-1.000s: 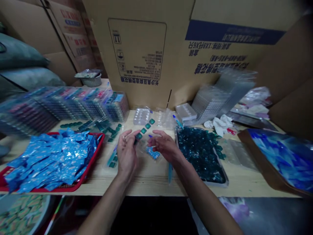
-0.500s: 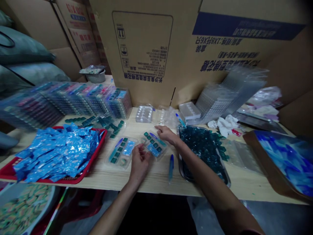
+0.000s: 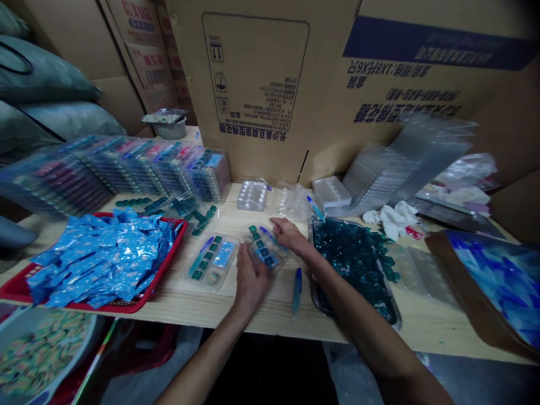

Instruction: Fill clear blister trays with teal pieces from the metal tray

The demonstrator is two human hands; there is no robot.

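My left hand (image 3: 252,277) is at the lower left edge of a clear plastic tray (image 3: 264,247) holding green cubes, a blue packet and a blue pen. Its fingers look close together; what they grip is hidden. At the upper right of that tray is my right hand (image 3: 288,233), index finger stretched out over the table, other fingers curled by the tray's edge. Left of my hands lies a second filled tray (image 3: 211,261) with green cubes and a blue packet. A loose blue pen (image 3: 297,289) lies in front of my right forearm.
A red basket (image 3: 158,275) of blue packets stands at the left, a metal tray (image 3: 314,281) of green cubes at the right. Filled trays (image 3: 206,174) are stacked behind. A brown box (image 3: 453,295) of blue pieces sits far right; a large carton (image 3: 257,73) rises behind.
My left hand has shifted slightly right along the tray, and its fingers have straightened. The contents near it look rearranged or partly covered. The whole view has shifted a little.
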